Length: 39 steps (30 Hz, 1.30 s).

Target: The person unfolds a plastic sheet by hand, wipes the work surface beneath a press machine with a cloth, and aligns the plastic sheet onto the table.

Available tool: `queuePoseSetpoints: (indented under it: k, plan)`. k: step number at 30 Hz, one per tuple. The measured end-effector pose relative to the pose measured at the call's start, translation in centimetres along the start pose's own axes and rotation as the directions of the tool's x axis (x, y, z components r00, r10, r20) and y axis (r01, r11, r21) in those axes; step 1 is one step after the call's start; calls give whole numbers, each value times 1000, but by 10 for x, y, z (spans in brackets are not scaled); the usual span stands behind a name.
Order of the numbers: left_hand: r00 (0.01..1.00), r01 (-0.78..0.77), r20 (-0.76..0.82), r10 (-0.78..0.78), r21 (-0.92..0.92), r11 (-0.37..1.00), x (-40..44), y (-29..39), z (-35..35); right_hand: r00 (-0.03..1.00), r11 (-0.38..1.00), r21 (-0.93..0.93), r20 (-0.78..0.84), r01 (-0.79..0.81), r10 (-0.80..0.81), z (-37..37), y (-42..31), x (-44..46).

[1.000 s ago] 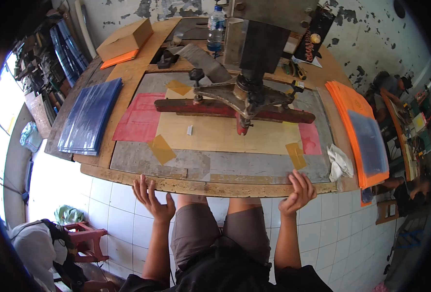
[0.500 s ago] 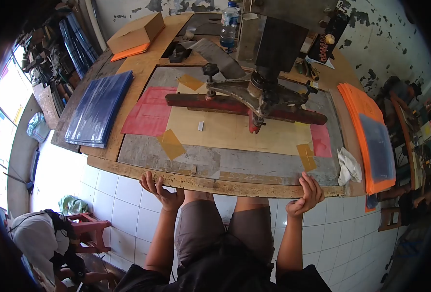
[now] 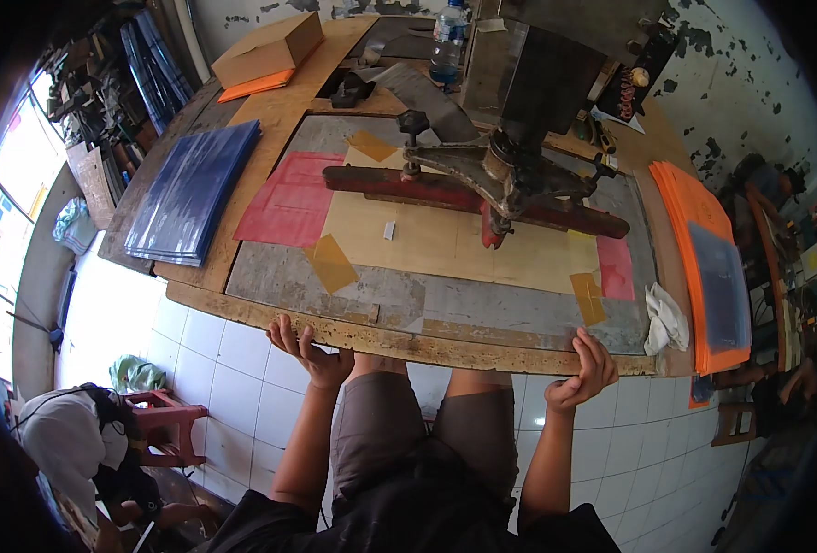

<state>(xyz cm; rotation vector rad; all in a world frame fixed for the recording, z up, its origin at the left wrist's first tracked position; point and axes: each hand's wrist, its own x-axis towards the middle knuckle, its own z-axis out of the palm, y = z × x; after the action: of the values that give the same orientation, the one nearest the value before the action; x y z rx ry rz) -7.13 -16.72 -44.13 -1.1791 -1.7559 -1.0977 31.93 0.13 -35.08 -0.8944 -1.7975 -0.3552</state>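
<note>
My left hand [image 3: 311,353] rests with its fingers apart against the wooden front edge of the worktable [image 3: 408,347]. Farther right, my right hand [image 3: 581,370] touches the same edge, fingers raised and slightly curled, holding nothing. Beyond both hands lies a grey metal plate [image 3: 335,293] with a yellow sheet [image 3: 445,249] taped on it between pink-red pieces. A small white piece [image 3: 389,230] sits on the yellow sheet. Over it stands the metal press [image 3: 510,175] with its long red bar [image 3: 408,189].
Blue-tinted clear sheets [image 3: 192,194] lie at the left, orange sheets [image 3: 694,249] at the right beside a white cloth [image 3: 666,319]. A cardboard box [image 3: 268,48] and a water bottle [image 3: 448,41] stand at the back. Other people sit at lower left and far right.
The camera view has turned, so the table appears shifted right and tilted. Both hands remain at the table's front edge; the left hand's fingers look slightly more bent.
</note>
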Motion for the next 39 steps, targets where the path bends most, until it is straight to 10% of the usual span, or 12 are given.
queuePoseSetpoints:
  k: [26,39]
  plan:
    - [1000,0,-13,0,-2,1000,-1,-1,2,997,996,66,55,-66,62,-9,-3,0]
    - [1000,5,-7,-6,-19,1000,-4,-4,1,910,995,32,403,92,-97,-20,-69,2]
